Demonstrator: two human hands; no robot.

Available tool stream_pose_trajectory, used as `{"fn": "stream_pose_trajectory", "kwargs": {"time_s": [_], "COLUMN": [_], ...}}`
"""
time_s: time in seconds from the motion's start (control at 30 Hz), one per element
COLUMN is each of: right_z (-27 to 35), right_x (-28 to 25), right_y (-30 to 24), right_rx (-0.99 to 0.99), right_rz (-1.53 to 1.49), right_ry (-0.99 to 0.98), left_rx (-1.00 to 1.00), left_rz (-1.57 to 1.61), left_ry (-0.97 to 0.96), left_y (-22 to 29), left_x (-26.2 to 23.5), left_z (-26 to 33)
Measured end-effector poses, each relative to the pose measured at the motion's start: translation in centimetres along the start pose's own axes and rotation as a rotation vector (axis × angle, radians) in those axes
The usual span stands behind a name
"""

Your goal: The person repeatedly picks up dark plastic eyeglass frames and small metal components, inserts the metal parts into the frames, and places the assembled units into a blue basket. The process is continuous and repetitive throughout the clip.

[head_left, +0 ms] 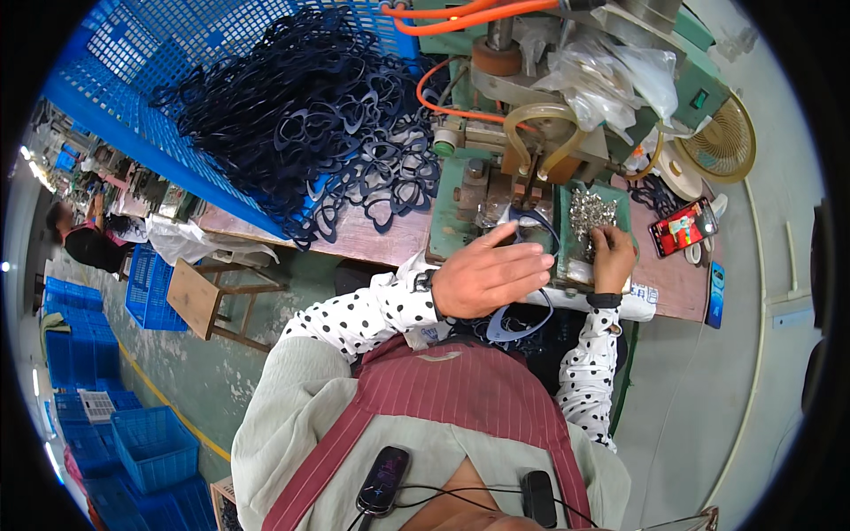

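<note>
My left hand [498, 273] is in front of the green press, palm down with the fingers pressed together. Its thumb and fingers hold a thin dark blue looped frame [542, 221], with one end at the press's metal jaws [529, 193]; the underside of the grip is hidden. My right hand [613, 258] is at the near right edge of a green tray [569, 257] of small shiny metal parts [591, 212]. Its fingertips are pinched together among the parts, and what they hold is too small to tell. Another blue looped frame [518, 329] hangs below my left hand, over my lap.
A large blue basket [115, 106] tilts on the left, with dark looped frames [292, 97] spilling onto the table [403, 239]. Orange hoses [478, 19] cross above the press. Right of the tray are a red-screened phone [683, 228] and a fan [722, 140]. A wooden stool [197, 299] stands left.
</note>
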State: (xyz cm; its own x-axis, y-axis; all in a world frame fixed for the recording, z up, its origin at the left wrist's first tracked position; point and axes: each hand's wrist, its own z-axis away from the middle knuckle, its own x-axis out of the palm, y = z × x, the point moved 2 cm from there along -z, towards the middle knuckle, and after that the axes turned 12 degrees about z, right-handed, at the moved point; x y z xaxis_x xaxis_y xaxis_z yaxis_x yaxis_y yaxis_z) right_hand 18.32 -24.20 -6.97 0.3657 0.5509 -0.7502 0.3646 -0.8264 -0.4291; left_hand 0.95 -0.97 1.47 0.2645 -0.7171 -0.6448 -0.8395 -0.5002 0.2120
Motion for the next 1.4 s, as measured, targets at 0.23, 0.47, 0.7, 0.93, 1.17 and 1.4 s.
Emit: {"fn": "stream_pose_trajectory", "kwargs": {"time_s": [0.23, 0.47, 0.7, 0.93, 1.17, 1.4], "right_z": [1.0, 0.6, 0.6, -1.0, -0.3, -0.5], "right_x": [0.3, -0.1, 0.0, -2.9, -6.6, -5.2], "right_y": [-0.9, -1.8, -1.3, -7.2, -13.9, -15.7], "right_rx": [-0.036, -0.006, -0.012, 0.063, -0.024, 0.084], "right_rz": [0.065, 0.052, 0.099, -0.306, -0.692, -0.725], "right_ry": [0.072, 0.154, 0.121, -0.049, -0.206, -0.285], "left_rx": [-0.375, -1.074, -1.005, -0.929, -0.939, -0.378], "left_rz": [-0.342, -0.874, -0.529, -0.279, -0.151, -0.257], "left_ry": [0.146, -0.035, 0.327, 0.745, 0.837, 0.506], "left_y": [-6.1, -16.3, -13.5, -11.5, -8.1, -4.0], "left_x": [-3.7, -4.5, -7.1, -9.0, -6.8, -5.6], "left_z": [6.9, 17.5, 13.8, 9.8, 6.5, 2.8]}}
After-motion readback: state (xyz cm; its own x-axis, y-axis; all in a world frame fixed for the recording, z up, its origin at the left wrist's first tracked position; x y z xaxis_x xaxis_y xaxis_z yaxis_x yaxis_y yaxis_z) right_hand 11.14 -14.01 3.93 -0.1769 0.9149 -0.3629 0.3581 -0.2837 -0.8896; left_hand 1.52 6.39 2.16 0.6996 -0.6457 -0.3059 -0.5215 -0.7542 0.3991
